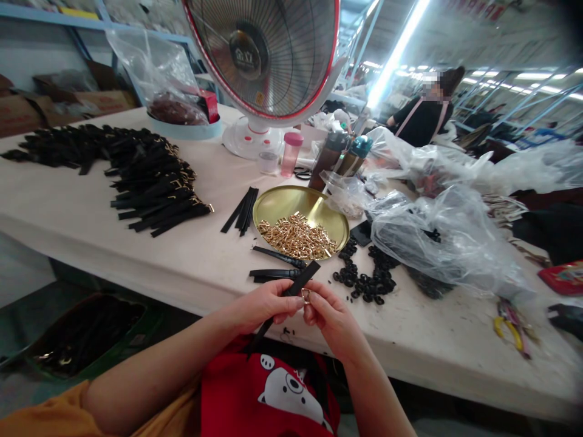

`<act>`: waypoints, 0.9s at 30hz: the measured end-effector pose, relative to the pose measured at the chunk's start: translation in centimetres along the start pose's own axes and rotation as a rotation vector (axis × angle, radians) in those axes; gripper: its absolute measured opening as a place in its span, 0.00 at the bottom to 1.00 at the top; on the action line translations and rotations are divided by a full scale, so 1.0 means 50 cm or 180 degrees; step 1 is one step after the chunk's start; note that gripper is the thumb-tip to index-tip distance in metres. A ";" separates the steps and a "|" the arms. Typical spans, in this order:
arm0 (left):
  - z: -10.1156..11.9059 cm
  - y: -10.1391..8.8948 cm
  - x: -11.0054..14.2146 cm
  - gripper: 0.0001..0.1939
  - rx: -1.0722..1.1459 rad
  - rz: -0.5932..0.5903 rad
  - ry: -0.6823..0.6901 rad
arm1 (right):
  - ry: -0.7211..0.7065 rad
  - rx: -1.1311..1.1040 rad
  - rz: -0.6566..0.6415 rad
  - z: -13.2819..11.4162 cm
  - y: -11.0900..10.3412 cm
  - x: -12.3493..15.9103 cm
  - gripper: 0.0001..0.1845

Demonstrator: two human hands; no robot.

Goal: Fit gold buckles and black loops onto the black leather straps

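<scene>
1 black strap in left hand, grip closed around middle, over front edge of worktop. Right hand pinching 1 gold buckle close beside strap. Strap looks light, bendy; probably steadiest held flat near buckle. Buckle likely hard, slick; pinch by sides. Beyond: gold pieces in round tray.

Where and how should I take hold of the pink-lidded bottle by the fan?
Probably best around the pink bottle's body, just under its lid, coming from the near side of the table. It stands upright and looks round, so fingers can wrap either side. The fan looms above and behind, and a small tub sits close on the left.
</scene>
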State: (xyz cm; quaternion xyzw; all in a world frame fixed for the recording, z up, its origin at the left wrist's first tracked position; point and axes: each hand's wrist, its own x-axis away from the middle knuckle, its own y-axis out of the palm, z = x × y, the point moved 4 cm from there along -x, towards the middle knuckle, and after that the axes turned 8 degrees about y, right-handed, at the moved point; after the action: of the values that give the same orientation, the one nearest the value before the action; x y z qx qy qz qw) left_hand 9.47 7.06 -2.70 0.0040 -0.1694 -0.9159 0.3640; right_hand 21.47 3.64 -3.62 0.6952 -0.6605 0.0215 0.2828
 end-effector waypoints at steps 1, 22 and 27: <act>-0.001 0.001 0.001 0.11 -0.0011 -0.0035 -0.0007 | 0.0012 0.0000 0.0004 0.003 -0.001 0.000 0.16; 0.010 -0.006 -0.005 0.12 -0.1860 0.0599 0.0227 | -0.0763 0.1553 0.0923 0.038 -0.021 -0.024 0.13; 0.024 -0.048 0.013 0.15 -0.2106 0.0671 0.0074 | -0.0015 -0.0349 0.0574 0.059 -0.037 -0.026 0.18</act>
State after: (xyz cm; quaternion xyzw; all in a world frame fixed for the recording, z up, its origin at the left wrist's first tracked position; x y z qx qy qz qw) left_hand 7.24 8.64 -2.26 -0.1213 0.1414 -0.8784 0.4400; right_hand 22.01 3.52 -7.29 0.6166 -0.7212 0.0090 0.3157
